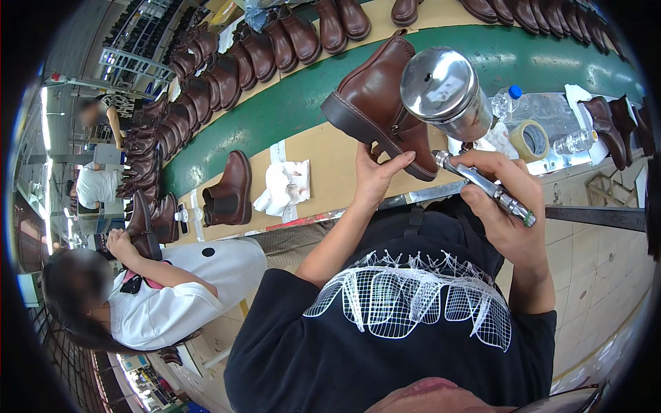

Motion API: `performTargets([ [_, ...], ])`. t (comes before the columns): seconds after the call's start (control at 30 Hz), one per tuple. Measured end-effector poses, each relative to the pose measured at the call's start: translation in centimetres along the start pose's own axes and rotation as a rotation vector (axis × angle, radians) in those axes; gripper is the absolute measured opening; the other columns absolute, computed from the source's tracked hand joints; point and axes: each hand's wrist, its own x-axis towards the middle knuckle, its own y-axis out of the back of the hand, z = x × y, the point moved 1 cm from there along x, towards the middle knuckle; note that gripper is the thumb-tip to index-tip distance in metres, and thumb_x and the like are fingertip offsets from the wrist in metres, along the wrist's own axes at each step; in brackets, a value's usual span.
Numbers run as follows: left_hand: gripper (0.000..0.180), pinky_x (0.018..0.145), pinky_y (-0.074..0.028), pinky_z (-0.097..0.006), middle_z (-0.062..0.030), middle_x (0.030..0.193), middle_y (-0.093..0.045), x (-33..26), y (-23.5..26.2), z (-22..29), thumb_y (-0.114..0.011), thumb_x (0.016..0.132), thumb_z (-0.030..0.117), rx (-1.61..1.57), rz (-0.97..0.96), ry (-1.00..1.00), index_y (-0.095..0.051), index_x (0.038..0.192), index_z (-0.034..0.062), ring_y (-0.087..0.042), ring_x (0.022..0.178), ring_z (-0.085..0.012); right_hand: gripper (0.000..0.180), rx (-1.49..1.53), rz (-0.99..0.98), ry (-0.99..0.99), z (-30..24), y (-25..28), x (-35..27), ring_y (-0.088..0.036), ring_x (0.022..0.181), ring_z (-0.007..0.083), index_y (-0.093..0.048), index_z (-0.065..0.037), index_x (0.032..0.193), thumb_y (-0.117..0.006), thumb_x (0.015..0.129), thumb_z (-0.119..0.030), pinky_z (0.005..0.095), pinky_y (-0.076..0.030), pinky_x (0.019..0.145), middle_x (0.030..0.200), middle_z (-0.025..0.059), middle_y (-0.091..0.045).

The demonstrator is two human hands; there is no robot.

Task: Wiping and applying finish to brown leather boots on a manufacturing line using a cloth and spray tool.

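Brown boot (368,93), just one of its kind in hand, is held up over the near side of the bench, tilted with its thick dark sole turned down toward the worker. One silver spray gun (492,189) is up there with it, along with one shiny metal cup (444,86) with a round lid, which overlaps the boot from where I see it. A single boot (231,193) stands apart on the bench. I count one crumpled white cloth (286,186), one roll of tape (530,141) and, near that roll, two clear plastic bottles: a blue-capped bottle (506,100) and a bottle lying down (575,142). Boots in the long row (241,62) overlap too much for me to count.

The left hand (379,175) grips the held boot from below, thumb stretched along the sole; its other fingers are mostly hidden. The right hand (513,206) is wrapped around the gun's body, forefinger over the top and thumb beneath; I can't tell whether a finger presses the trigger.

Tan cardboard (327,175) covers the near strip of the bench, and beyond it runs a curved green band (296,103). To the worker's left, a seated co-worker in white (169,299) has a hand on another boot (140,227). Two more people are visible farther back, and pale tiles (592,275) cover the floor at right.
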Motion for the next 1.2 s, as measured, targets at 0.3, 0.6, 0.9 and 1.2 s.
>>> performTargets([
  [0.3,0.080,0.092,-0.051,-0.036,-0.0102,0.127,-0.053,0.2,-0.3,0.6,-0.089,0.069,0.008,0.056,0.047,-0.002,-0.045,0.135,0.0036,-0.057,0.110,-0.0221,0.025,-0.013,-0.044,-0.027,0.0,-0.4,-0.1,-0.066,0.073,0.0161,-0.069,-0.007,0.105,-0.075,0.084,-0.019,0.0295,-0.037,0.072,0.086,0.0045,-0.071],
  [0.6,0.073,0.086,-0.056,-0.033,-0.0092,0.122,-0.056,0.1,-0.2,1.6,-0.086,0.072,0.003,-0.050,0.038,0.058,-0.047,0.133,0.0016,-0.059,0.103,-0.0191,0.022,0.009,0.061,-0.042,0.4,0.6,-0.1,-0.061,0.076,0.0151,-0.070,-0.005,0.104,-0.073,0.086,-0.017,0.0285,-0.038,0.075,0.087,0.0045,-0.070],
  [0.9,0.072,0.087,-0.057,-0.033,-0.0101,0.120,-0.057,-0.1,-0.1,2.0,-0.085,0.072,0.004,-0.076,-0.005,0.072,-0.047,0.133,-0.0006,-0.061,0.104,-0.0198,0.021,0.000,0.051,-0.046,0.8,0.2,-0.4,-0.061,0.075,0.0160,-0.070,-0.004,0.103,-0.073,0.086,-0.016,0.0288,-0.039,0.074,0.088,0.0060,-0.070],
  [1.2,0.072,0.085,-0.056,-0.033,-0.0107,0.119,-0.058,-0.3,0.1,1.7,-0.085,0.072,0.005,-0.054,-0.011,0.105,-0.047,0.132,-0.0019,-0.062,0.103,-0.0201,0.022,0.066,0.105,-0.097,0.8,0.5,-0.3,-0.062,0.072,0.0146,-0.069,-0.002,0.103,-0.073,0.087,-0.016,0.0278,-0.040,0.072,0.087,0.0072,-0.070],
])
